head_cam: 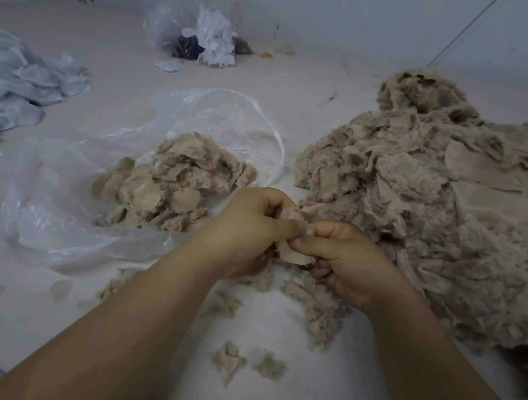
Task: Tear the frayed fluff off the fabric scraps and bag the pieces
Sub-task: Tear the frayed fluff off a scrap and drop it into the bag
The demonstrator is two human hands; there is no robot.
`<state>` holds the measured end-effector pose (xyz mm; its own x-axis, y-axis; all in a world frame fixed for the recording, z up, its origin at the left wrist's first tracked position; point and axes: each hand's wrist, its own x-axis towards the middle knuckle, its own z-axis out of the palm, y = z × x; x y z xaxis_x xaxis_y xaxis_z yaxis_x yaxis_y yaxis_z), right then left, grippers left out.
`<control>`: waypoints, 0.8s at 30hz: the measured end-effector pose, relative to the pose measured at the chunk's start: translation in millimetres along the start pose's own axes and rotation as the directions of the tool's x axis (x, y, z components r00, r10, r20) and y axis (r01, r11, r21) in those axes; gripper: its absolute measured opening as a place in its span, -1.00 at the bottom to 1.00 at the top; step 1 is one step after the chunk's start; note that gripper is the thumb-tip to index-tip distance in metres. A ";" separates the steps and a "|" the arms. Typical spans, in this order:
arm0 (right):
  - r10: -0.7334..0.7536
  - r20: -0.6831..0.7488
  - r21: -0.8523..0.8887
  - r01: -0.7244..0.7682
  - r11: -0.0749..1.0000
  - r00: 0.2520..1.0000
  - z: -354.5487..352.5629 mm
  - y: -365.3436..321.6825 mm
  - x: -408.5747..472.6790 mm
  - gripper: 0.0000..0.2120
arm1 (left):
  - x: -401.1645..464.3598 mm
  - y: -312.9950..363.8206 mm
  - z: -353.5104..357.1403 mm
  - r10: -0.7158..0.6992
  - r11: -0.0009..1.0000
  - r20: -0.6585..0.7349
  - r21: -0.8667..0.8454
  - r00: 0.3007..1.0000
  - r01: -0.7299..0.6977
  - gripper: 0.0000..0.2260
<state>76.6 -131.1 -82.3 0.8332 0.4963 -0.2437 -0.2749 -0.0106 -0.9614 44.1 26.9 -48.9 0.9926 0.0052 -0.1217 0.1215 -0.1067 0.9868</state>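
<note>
Both bare forearms reach forward, converging mid-frame. Left hand [251,229] knuckles up, fingers curled, thumb and forefinger pinching a beige fabric scrap [293,255]. Right hand [345,264] just beside it, fingers curled, pinching the same scrap. Fingertips of both hands nearly touching.

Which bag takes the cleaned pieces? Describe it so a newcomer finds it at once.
Start at the big tan scrap heap on the right and look left past the hands. The clear bag lies flat and open there, holding tan rounds. The other bag, by the wall, holds white and dark scraps.
</note>
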 end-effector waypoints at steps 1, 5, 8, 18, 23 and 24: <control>-0.002 0.003 -0.004 0.002 1.000 1.000 1.0 -1.2 -1.3 -0.84 | -0.1 0.1 2.1 0.035 0.999 -0.016 -0.010 0.999 -0.035 -0.89; 0.014 0.039 0.010 -0.015 1.000 0.999 0.0 -1.7 -2.8 -0.84 | 5.6 1.6 5.8 0.044 0.992 -0.169 -0.107 0.985 -0.062 -0.88; 0.028 0.019 -0.002 -0.028 1.000 0.999 -0.9 -0.1 -1.3 -0.82 | 12.5 2.1 -0.1 0.070 0.996 -0.272 -0.040 0.960 -0.084 -0.82; 0.017 -0.027 0.127 -0.013 0.992 0.999 -2.8 2.0 2.0 -0.89 | 3.8 -16.5 -1.6 0.017 0.997 -0.164 0.072 0.986 -0.005 -0.71; 0.037 -0.035 0.177 -0.031 0.984 0.999 -2.3 0.6 1.9 -0.89 | 4.3 -15.6 0.7 -0.001 0.999 -0.049 -0.042 0.999 -0.001 -0.74; 0.045 -0.035 0.195 -0.037 0.980 0.998 -1.9 -0.4 2.0 -0.86 | 4.2 -15.2 -0.1 -0.008 0.998 -0.035 -0.069 0.999 0.005 -0.75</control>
<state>79.3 -131.8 -82.7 0.8365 0.4644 -0.2908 -0.3938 0.1405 -0.9084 46.5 28.6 -64.3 0.9913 0.0409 -0.1253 0.1269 -0.0376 0.9912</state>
